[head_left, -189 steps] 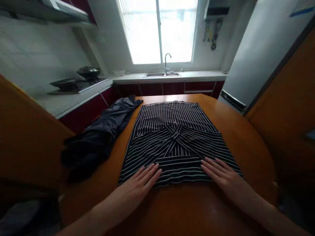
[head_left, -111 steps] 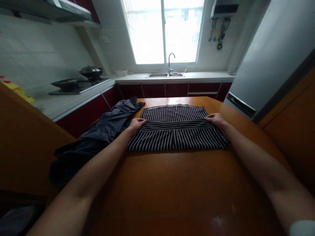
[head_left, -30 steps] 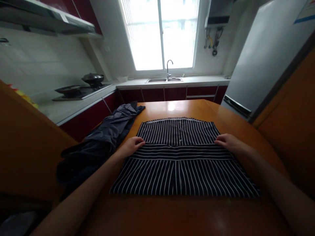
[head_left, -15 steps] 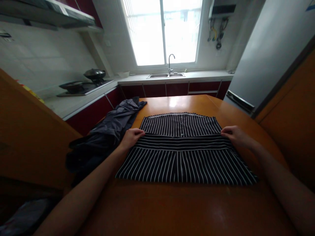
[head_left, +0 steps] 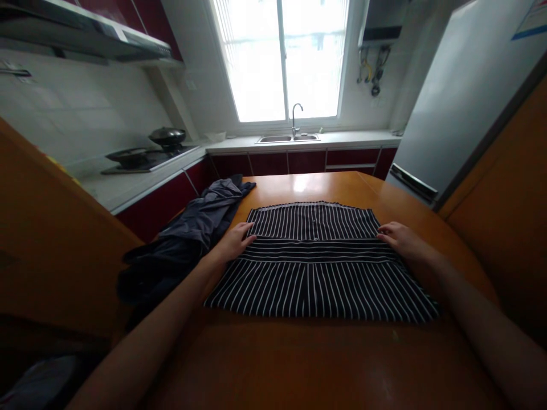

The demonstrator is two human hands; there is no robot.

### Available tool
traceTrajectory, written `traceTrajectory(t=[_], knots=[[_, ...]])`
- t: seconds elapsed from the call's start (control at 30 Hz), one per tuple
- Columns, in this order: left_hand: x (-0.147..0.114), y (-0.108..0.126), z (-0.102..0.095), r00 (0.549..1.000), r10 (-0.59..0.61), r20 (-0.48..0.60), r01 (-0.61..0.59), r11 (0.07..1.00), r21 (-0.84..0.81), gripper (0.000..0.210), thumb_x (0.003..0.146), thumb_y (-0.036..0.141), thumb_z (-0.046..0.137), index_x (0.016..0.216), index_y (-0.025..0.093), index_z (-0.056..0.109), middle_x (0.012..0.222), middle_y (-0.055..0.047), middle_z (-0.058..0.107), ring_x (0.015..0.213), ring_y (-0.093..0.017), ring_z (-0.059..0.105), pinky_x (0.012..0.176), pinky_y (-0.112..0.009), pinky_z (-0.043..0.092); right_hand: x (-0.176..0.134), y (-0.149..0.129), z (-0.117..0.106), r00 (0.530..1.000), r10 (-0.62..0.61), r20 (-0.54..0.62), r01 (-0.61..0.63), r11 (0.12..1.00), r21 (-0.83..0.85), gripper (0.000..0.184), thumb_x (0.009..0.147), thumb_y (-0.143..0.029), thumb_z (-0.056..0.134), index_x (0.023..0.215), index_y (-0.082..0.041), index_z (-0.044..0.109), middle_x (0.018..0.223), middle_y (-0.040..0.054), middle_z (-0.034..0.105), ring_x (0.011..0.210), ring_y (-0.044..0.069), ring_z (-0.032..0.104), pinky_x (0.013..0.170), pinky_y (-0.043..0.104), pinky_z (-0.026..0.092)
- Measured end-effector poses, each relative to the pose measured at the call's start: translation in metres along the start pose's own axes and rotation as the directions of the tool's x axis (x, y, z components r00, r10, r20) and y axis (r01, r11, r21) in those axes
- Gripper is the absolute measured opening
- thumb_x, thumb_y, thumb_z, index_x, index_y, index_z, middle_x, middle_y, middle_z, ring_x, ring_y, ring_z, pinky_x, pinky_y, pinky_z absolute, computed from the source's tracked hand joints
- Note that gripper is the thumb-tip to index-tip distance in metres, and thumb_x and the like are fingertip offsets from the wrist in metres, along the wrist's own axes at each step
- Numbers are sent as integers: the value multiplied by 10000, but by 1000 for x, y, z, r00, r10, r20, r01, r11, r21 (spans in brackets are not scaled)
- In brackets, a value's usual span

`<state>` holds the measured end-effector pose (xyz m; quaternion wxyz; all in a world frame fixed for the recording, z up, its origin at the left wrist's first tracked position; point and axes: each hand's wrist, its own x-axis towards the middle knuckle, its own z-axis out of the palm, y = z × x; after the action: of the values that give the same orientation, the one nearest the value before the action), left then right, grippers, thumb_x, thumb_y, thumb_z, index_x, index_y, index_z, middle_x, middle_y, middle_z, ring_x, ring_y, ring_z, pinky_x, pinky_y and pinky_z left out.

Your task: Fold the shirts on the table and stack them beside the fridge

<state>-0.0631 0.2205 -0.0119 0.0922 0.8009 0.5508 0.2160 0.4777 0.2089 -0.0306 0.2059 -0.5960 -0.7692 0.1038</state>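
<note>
A black garment with white stripes lies spread flat on the wooden table in front of me. Across its middle runs a band with sideways stripes, and small buttons show above it. My left hand is at the garment's left edge beside the band, thumb and fingers parted. At the opposite edge, my right hand has its fingertips by the cloth, thumb and forefinger slightly apart. Neither hand pinches the fabric.
Dark crumpled clothes are heaped along the left side of the wooden table. Beyond are a sink and a stove with pans. A fridge stands at the right.
Both hands have loosened their pinch on the garment's sides, and their fingers have parted. My right hand has shifted slightly inward. The view has tilted up a little.
</note>
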Motion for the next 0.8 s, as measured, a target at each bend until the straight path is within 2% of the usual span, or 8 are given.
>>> traceTrajectory(t=[0.07,0.17,0.23,0.3,0.37,0.43,0.57,0.8], knots=[[-9,33,3,993,96,65,-101,993,69,650,963,482,451,1448,52,485,1514,-208,473,1422,-299,431,1178,-419,336,-6,-29,1,994,-18,-110,13,999,-42,452,939,-441,500,1188,-120,698,1242,197,667,1170,330,608,1045,481,455],[-26,97,29,943,269,198,-294,949,111,591,1035,435,330,1534,121,378,1634,-144,311,1512,-249,280,1222,-400,251,-22,-95,22,978,-122,-171,121,993,-15,523,990,-423,417,1380,-123,594,1425,187,565,1343,325,495,1157,487,360],[-33,135,54,912,326,249,-364,923,126,569,1046,366,272,1574,157,297,1664,-115,235,1544,-241,184,1235,-440,203,-35,-137,47,964,-232,-128,234,972,1,557,1001,-400,383,1488,-152,492,1526,158,482,1425,317,409,1190,514,305],[-36,158,78,903,343,259,-387,910,145,587,1033,327,272,1591,147,246,1671,-120,200,1555,-247,123,1241,-478,161,-48,-165,73,960,-277,-45,277,961,-12,594,999,-381,378,1554,-170,395,1602,136,384,1493,312,304,1208,540,250],[-35,165,95,904,341,258,-388,907,161,603,1022,313,280,1592,122,234,1665,-142,203,1555,-252,114,1240,-501,145,-55,-176,93,964,-266,23,267,963,-40,611,999,-347,357,1577,-150,340,1634,139,312,1525,297,232,1220,549,202],[-34,164,104,905,330,268,-382,908,170,605,1021,326,289,1585,110,252,1658,-158,211,1552,-255,138,1237,-505,152,-57,-176,102,967,-248,64,253,965,-68,614,1004,-349,346,1575,-124,338,1643,147,275,1539,282,186,1232,541,160],[-32,157,105,912,308,272,-364,913,184,608,1029,367,305,1578,108,279,1662,-151,194,1546,-248,167,1243,-484,153,-52,-167,101,966,-240,97,248,965,-88,626,1008,-387,345,1563,-97,356,1646,152,249,1547,270,150,1240,525,123],[-31,156,108,923,311,226,-353,918,178,608,1042,425,299,1593,170,275,1656,-104,249,1543,-244,187,1246,-472,163,-44,-158,97,979,-169,112,179,980,-91,656,1021,-497,304,1579,-154,335,1653,123,240,1544,268,166,1231,552,125]])
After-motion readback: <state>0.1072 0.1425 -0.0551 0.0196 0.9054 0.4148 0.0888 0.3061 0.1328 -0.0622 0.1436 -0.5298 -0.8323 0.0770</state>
